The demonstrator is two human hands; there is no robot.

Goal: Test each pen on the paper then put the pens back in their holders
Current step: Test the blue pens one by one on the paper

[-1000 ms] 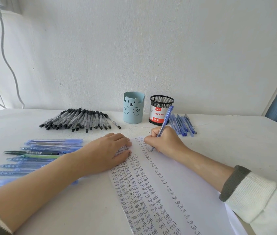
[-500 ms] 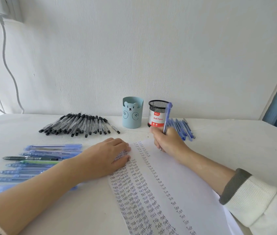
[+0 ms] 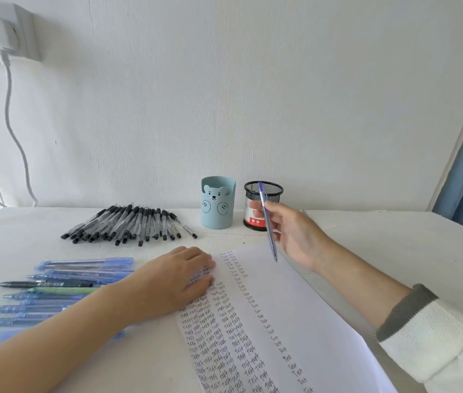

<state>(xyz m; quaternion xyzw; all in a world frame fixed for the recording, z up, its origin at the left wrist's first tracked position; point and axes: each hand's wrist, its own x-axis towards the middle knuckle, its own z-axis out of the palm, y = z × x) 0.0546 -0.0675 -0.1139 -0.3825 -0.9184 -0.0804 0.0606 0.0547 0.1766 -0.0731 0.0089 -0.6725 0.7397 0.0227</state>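
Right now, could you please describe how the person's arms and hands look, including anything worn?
The left hand and right hand are bare: no gloves, rings or watch visible. The right arm wears a white knitted sleeve with a dark grey ribbed cuff. The left forearm shows no sleeve.

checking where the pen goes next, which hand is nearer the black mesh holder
Right. The right hand, gripping a blue pen, is just in front of the mesh holder, overlapping it. The left hand lies flat on the paper, nearer the person and leftward.
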